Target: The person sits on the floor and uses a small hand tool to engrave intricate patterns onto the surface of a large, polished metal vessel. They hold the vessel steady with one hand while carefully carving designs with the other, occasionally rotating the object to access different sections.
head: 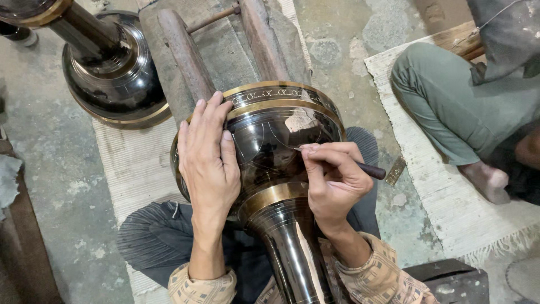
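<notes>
A large dark metal vase [270,146], glossy black with brass bands, is laid on its side across the lap of the person, in the middle of the view. Its round bowl is pointed to the far side and is rested against a wooden support [225,50], while its narrow neck [292,253] is directed near, between the two forearms. What is inside the vase cannot be told, because its mouth is not seen. Fine curved lines are seen on the dark surface, and a band of small ornament is seen near the far brass rim.

The left hand [208,152] is spread flat and open on the left side of the bowl, with the fingers stretched toward the far rim; nothing is gripped by it, the vase is only pressed. The right hand [332,180] is closed around a thin dark engraving tool [368,169], held like a pen, and the tip is touching the dark surface at the right of the bowl.

At the far left a second dark vase [112,67] of the same kind is standing on the concrete floor [50,169]; its inside is also not shown. A pale woven mat [135,169] is laid under the person. At the right another person [450,107] in grey-green trousers is seated on a second mat, and a small brass piece [395,170] is lying just beside it.
</notes>
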